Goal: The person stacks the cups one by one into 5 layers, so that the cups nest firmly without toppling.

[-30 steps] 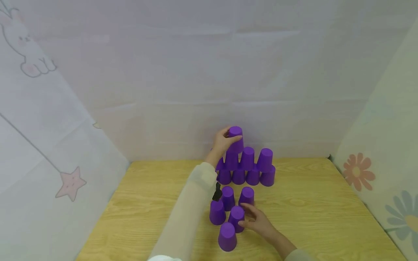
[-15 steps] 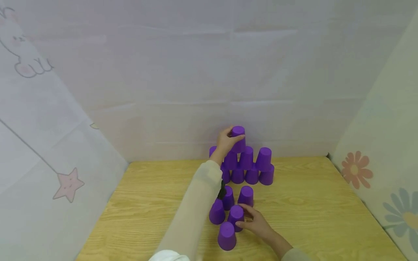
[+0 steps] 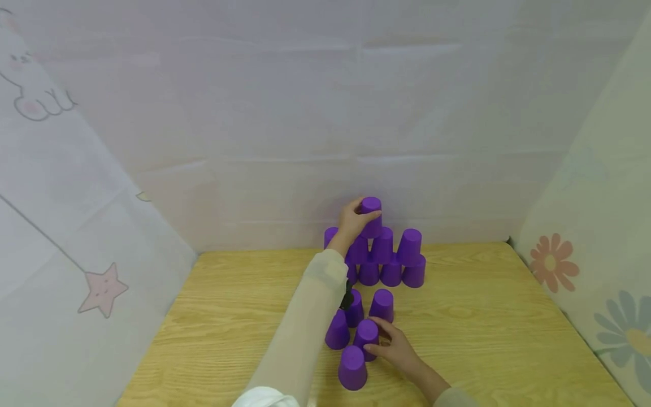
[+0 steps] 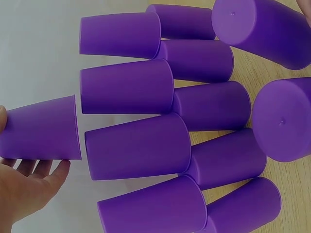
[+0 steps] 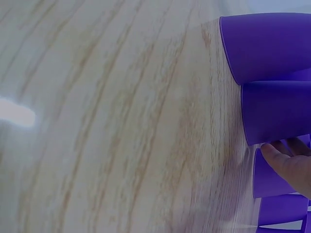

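My left hand point(image 3: 351, 221) grips an upside-down purple cup point(image 3: 373, 227) above the stacked cups at the back. In the left wrist view, a narrow gap separates that held cup point(image 4: 43, 128) from two neighbouring upper-row cups point(image 4: 138, 145). Below them runs a lower row of purple cups point(image 3: 414, 272); my left forearm hides part of the stack in the head view. Nearer the front, my right hand point(image 3: 400, 350) has its thumb and fingers curled around another upside-down purple cup point(image 3: 366, 333). That cup stands on the table.
Other upturned purple cups stand close by: one in front point(image 3: 352, 368), one behind point(image 3: 382, 305), and two partly hidden by the left sleeve. Beneath everything lies a wood-grain table point(image 3: 488, 328). A pale sheet point(image 3: 285, 124) hangs right behind the stack.
My left hand has shifted slightly right over the stack with its cup, then held nearly still. The right thumb and fingers have drawn closer around the front cup.
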The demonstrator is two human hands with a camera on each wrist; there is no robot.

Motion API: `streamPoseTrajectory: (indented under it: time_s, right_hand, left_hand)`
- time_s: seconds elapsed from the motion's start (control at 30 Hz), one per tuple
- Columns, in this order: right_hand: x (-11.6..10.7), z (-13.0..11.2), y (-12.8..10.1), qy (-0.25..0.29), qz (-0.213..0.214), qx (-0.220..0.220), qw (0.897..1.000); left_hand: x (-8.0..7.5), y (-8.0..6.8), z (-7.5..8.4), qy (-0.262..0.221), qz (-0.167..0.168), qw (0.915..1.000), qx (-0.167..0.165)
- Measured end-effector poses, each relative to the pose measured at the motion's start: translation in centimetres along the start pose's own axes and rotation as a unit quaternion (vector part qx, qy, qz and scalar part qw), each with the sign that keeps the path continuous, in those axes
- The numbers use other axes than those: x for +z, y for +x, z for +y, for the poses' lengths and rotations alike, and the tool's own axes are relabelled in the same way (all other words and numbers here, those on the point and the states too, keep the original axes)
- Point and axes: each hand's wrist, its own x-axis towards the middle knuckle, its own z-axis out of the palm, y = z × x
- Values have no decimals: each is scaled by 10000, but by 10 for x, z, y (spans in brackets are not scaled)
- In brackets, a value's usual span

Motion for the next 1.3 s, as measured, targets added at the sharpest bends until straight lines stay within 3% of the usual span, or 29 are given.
streamPoseTrajectory:
  time_s: [0.2,0.63,1.0,1.3]
  right_hand:
    - [3,-2,0,64,96,-38,9999]
    - [5,-2,1,-68,306,45,9995]
    - [4,6,3,-44,429,-2,9991]
    - [1,4,2,-83,445,-16,9990]
  left_hand:
    - [1,1,-2,-25,-35,10000,83]
    - [-2,-1,-4,40,-15,10000,-87]
    - [-3,0,-3,-173,-25,9998,-24]
    - [-11,3,4,-624,-8,9979,-142]
